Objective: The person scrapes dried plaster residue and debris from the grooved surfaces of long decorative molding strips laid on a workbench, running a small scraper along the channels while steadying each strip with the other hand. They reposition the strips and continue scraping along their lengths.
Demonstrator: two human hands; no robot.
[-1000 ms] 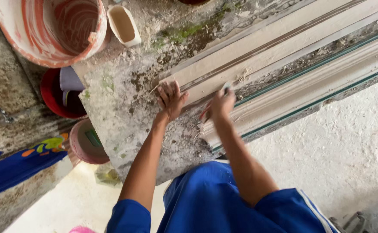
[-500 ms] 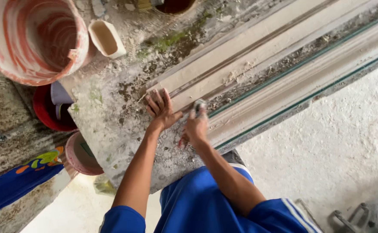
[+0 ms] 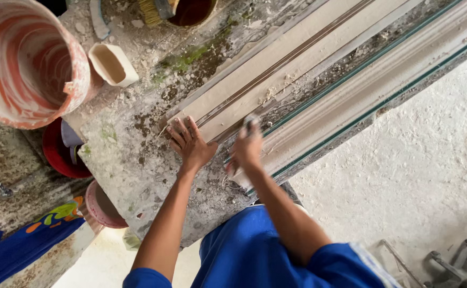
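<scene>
Left hand: our left hand [image 3: 190, 144] lies flat, fingers spread, on the near end of the moulding [image 3: 276, 80].
Right hand: our right hand [image 3: 246, 149] is closed on a small tool [image 3: 251, 122], blurred, at the moulding's edge.
Moulding: runs diagonally along the slab [image 3: 121, 154].
Nearby: bucket [image 3: 28, 64], cup [image 3: 113, 64].

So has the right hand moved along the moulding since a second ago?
Yes. The right hand slid along the plaster moulding toward the flat left hand.
</scene>
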